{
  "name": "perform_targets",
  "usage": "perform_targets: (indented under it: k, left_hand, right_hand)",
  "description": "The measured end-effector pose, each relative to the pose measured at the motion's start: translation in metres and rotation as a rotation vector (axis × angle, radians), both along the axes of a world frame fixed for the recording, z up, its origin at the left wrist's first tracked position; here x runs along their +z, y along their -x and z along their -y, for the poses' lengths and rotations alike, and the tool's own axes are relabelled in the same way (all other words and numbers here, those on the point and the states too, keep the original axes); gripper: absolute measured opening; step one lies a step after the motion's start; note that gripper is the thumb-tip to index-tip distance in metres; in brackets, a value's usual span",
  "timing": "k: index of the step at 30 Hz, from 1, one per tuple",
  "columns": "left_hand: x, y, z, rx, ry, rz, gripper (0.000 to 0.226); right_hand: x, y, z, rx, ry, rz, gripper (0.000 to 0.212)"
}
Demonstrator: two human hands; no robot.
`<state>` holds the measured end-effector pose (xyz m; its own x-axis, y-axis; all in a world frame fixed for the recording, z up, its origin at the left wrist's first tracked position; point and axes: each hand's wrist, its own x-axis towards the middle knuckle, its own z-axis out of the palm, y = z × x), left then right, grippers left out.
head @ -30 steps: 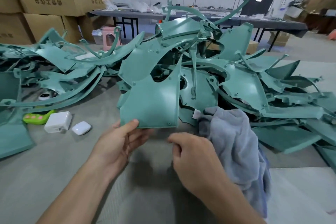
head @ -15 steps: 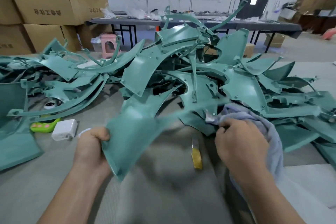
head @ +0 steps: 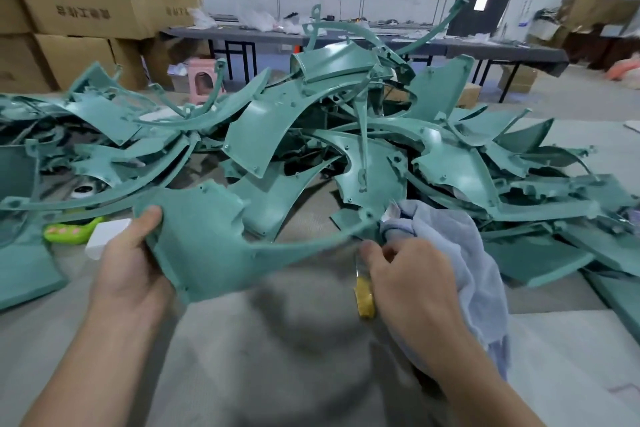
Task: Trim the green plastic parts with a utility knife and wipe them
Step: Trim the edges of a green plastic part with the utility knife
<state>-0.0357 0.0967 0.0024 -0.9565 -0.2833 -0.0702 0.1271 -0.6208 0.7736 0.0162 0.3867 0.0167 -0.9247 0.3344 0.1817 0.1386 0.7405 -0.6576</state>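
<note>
My left hand (head: 133,263) grips the left edge of a curved green plastic part (head: 204,236), thumb on top, holding it above the grey table mat (head: 277,357). The part's thin arm runs right toward my right hand (head: 412,274). That hand holds a grey-blue cloth (head: 460,253) bunched against the arm's tip, fingers curled round the cloth. A yellow utility knife (head: 364,295) lies on the mat, partly hidden under my right hand. A big heap of green plastic parts (head: 346,142) fills the table behind.
A white box (head: 104,236) and a lime-green toy (head: 69,230) lie at the left, under green strips. Cardboard boxes (head: 83,3) stack at the back left. A pink stool (head: 204,83) and long dark tables (head: 450,45) stand beyond the heap.
The green part has turned flatter and risen in my left hand. My right hand with the cloth has moved down to the part's thin arm, above the knife.
</note>
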Motion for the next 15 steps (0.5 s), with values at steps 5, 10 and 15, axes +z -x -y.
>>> perform_targets:
  k: [5, 10, 15]
  left_hand:
    - [0.0, 0.001, -0.001, 0.07, 0.066, -0.056, 0.029]
    - [-0.004, -0.002, -0.01, -0.006, 0.264, -0.085, 0.023]
    - [-0.006, -0.009, -0.014, -0.121, 0.579, -0.195, 0.043]
  right_hand:
    - [0.002, -0.01, -0.001, 0.067, -0.432, 0.24, 0.054]
    - [0.005, -0.014, 0.001, 0.158, -0.577, 0.273, 0.025]
    - [0.01, -0.011, -0.013, 0.199, -0.634, 0.318, 0.022]
